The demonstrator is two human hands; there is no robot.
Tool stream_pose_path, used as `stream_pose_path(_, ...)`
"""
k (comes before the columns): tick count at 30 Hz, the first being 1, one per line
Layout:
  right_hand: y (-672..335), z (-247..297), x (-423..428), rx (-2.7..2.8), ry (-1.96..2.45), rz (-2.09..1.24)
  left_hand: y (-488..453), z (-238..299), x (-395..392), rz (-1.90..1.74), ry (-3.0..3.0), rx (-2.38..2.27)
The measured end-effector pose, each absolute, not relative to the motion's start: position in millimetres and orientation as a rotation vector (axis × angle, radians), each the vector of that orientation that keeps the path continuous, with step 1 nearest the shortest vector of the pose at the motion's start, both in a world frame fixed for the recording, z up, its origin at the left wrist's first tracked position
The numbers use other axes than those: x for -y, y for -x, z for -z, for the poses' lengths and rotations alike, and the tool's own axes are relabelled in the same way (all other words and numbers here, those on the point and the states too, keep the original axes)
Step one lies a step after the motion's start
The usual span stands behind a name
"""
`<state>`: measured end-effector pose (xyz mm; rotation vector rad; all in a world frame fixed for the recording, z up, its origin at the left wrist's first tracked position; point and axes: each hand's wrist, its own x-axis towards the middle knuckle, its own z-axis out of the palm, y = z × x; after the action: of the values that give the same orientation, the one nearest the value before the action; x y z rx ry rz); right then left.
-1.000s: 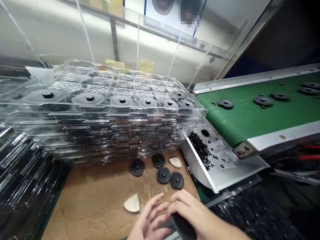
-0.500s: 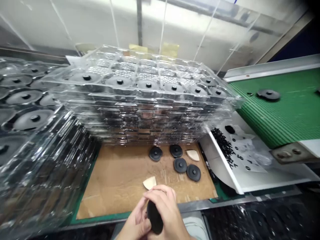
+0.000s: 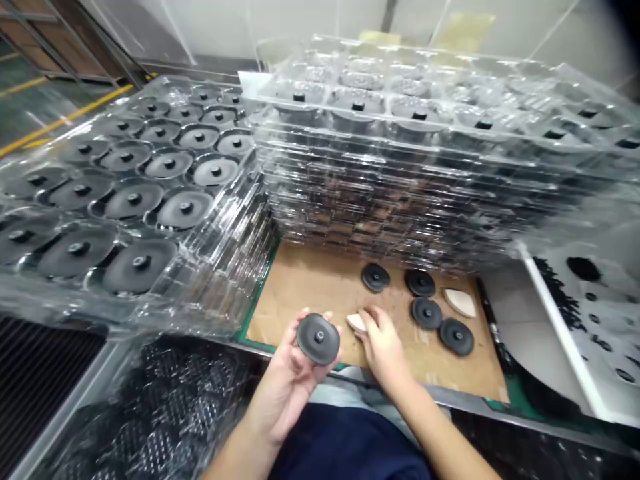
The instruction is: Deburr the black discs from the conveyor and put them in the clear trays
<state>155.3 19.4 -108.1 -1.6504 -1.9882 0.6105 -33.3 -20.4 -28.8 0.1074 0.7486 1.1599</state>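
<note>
My left hand (image 3: 289, 381) is closed round the edge of a dark round plastic part (image 3: 318, 341), its knobbed face turned up toward me. To its right, my right hand (image 3: 384, 345) has its thumb and fingers on a pale wedge-shaped piece (image 3: 356, 323) at the cardboard sheet (image 3: 305, 280); whether the piece is lifted I cannot tell. Several similar dark parts lie on the cardboard beyond that hand, among them one (image 3: 426, 313) near the middle of the group. Another pale wedge-shaped piece (image 3: 460, 303) lies at their right.
A tall stack of clear plastic trays (image 3: 380, 180) stands behind the cardboard. On the left, another tray stack (image 3: 200, 267) carries dark parts in its pockets. A white bin (image 3: 560, 333) with small black pieces is at the right. More trays (image 3: 170, 407) lie low at the front left.
My view has swung left. Both hands were together round the dark part; now my left hand alone holds it, and my right hand has moved to the nearer pale piece.
</note>
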Motion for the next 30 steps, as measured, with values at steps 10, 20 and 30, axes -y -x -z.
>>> stream_pose_path(10,-156,81,7,1.938,1.479,-0.776,24,31,24,-1.188,-0.072,-0.843)
stream_pose_path(20,-128,-36,6,1.984,1.107,-0.616,0,17,16,-1.071,-0.165,-0.76)
stream_pose_path(30,-145,-39,8,2.06,1.011,-0.67,-9,6,13,-1.019,-0.186,-0.741)
